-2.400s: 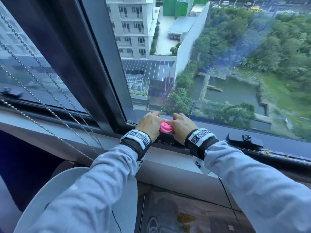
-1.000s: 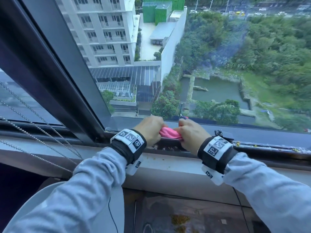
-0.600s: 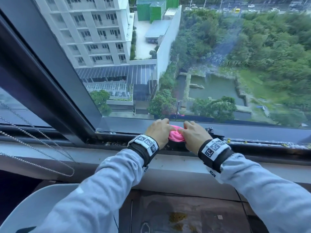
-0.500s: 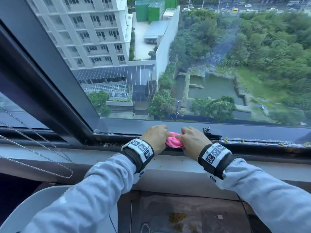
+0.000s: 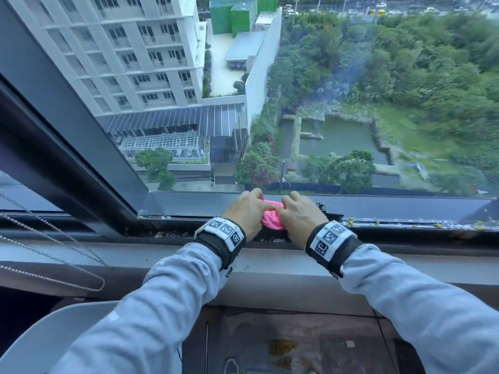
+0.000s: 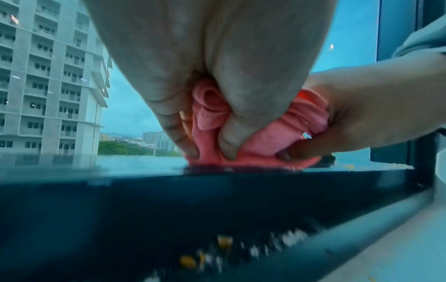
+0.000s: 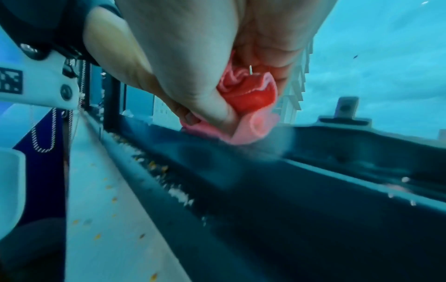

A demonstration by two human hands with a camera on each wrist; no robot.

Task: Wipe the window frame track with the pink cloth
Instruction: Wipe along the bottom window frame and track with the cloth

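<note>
Two hands, left hand (image 5: pixel 247 214) and right hand (image 5: pixel 299 215), clench the bunched pink cloth (image 5: pixel 271 219) on the dark metal window track (image 5: pixel 405 233); loosened fingers might let it slip.

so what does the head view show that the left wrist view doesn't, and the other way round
Only the head view: both tagged wristbands, the bead chain at left, the pond far below.

Only the left wrist view: the left hand's fingertips digging into the cloth's folds, yellow crumbs in the dark track.

Both: left hand and right hand gripping the pink cloth on the track.
</note>
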